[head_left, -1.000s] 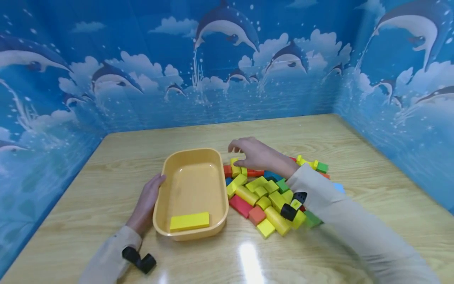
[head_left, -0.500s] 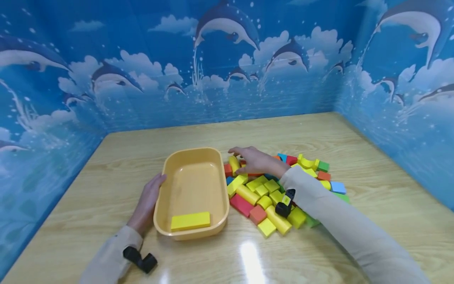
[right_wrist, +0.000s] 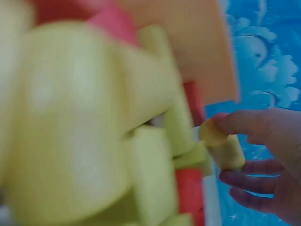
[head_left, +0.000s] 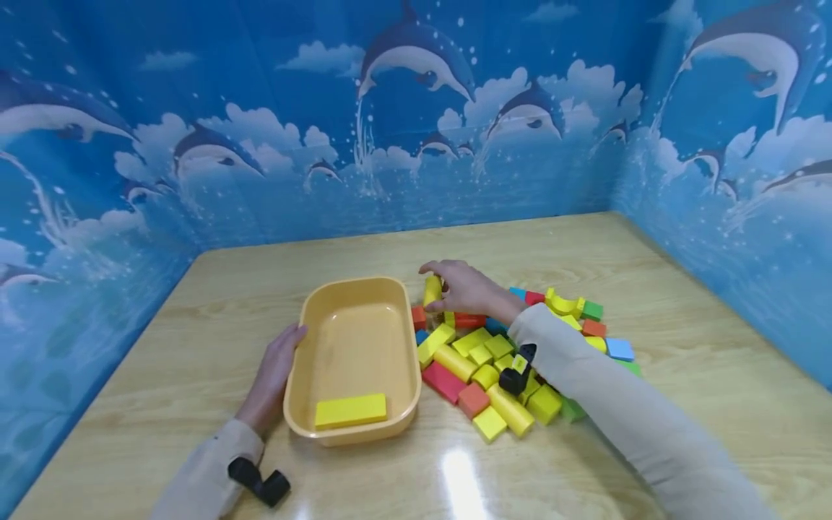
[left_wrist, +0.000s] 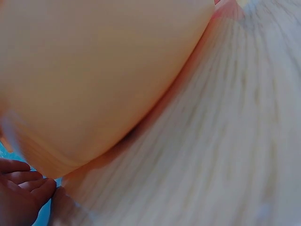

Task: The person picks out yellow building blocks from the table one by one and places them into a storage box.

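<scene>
In the head view my right hand (head_left: pixel 464 289) pinches a yellow cylinder block (head_left: pixel 432 290) between thumb and fingers, just above the far left edge of the block pile. The right wrist view shows that same cylinder (right_wrist: pixel 225 150) held at its ends, apart from the neighbouring blocks. My left hand (head_left: pixel 276 368) rests against the left outer side of a light orange plastic bin (head_left: pixel 295 390), its fingers fairly straight. In the left wrist view the fingers (left_wrist: pixel 26 183) touch the bin's wall low down. One flat yellow rectangular block (head_left: pixel 351 411) lies inside the bin at its near end.
Right of the bin spreads a pile of wooden blocks, among them a yellow cylinder (head_left: pixel 510 410), a red block (head_left: pixel 444 381), a yellow arch (head_left: pixel 564 303) and a blue block (head_left: pixel 620 350). Behind the wooden table (head_left: pixel 312 253) stands a blue dolphin-print backdrop (head_left: pixel 403 188).
My right hand has come down to the pile, taken hold of the yellow cylinder block and lifted it slightly. The left hand and bin have stayed in place.
</scene>
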The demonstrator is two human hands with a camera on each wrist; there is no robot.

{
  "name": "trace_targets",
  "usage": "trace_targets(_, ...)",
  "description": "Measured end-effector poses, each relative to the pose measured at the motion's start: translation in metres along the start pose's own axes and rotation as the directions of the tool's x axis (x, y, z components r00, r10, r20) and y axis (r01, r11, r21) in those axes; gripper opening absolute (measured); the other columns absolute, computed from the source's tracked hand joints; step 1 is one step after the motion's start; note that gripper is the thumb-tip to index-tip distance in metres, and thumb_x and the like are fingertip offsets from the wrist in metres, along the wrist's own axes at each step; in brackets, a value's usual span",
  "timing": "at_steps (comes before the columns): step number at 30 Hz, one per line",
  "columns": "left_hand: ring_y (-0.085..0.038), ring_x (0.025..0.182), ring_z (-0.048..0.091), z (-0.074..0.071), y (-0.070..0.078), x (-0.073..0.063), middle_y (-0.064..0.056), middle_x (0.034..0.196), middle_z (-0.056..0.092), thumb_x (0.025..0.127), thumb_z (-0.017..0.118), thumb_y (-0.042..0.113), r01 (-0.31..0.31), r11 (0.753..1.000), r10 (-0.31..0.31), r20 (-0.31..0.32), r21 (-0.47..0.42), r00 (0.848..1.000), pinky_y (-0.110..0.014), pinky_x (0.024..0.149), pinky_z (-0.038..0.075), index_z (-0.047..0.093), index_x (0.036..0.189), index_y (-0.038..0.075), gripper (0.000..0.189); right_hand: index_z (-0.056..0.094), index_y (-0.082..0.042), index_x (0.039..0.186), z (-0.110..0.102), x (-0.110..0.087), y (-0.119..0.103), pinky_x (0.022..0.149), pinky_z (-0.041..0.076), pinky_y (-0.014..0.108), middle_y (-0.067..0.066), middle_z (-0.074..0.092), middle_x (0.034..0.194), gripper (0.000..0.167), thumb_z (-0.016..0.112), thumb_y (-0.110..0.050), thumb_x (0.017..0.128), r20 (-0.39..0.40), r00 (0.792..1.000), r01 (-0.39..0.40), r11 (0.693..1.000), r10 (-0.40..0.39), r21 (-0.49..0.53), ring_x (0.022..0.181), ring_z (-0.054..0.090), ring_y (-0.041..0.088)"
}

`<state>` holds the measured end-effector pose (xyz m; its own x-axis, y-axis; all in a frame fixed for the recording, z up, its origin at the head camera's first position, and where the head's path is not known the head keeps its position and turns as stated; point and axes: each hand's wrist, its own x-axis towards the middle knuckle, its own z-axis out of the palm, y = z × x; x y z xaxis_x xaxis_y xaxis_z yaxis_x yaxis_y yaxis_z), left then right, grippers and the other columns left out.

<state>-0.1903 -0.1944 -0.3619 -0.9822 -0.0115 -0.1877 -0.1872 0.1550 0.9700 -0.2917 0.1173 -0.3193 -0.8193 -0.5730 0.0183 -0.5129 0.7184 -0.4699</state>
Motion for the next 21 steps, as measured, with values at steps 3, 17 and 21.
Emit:
trace_targets(3,-0.035,0.134,0.037,0.001,-0.001,0.000,-0.024,0.152,0.028,0.106,0.027,0.035,-0.004,1.000,0.004,0.000,0.011,1.000,-0.045,0.113,0.031,0.013,0.152,-0.002,0.061,0.046,-0.011,0.141,-0.006,0.000,-0.004,0.082,0.056,0.035,0.012,0.056,0.127,0.065,0.074,-0.031,0.086,-0.085,0.996,-0.003,0.996,0.011,0.087,0.102,0.060,0.026)
trace_targets(17,-0.036,0.137,0.033,0.001,-0.002,0.001,-0.024,0.154,0.025,0.105,0.025,0.038,0.012,0.999,-0.012,0.013,0.032,1.000,-0.046,0.114,0.029,0.009,0.153,-0.001,0.064,0.060,-0.010,0.127,0.021,-0.009,-0.074,0.068,0.051,0.023,0.003,0.066,0.109,0.053,0.070,-0.043,0.087,0.018,0.966,0.259,0.965,-0.258,-0.051,0.082,0.060,0.013)
trace_targets(21,-0.034,0.137,0.034,0.001,-0.001,0.000,-0.021,0.155,0.025,0.105,0.024,0.040,0.029,0.999,-0.030,0.024,0.023,0.999,-0.045,0.113,0.030,0.009,0.154,0.002,0.064,0.063,-0.014,0.124,0.039,-0.011,-0.091,0.072,0.047,0.021,0.000,0.064,0.107,0.046,0.069,-0.041,0.087,0.151,0.924,0.374,0.914,-0.352,-0.156,0.085,0.055,0.011)
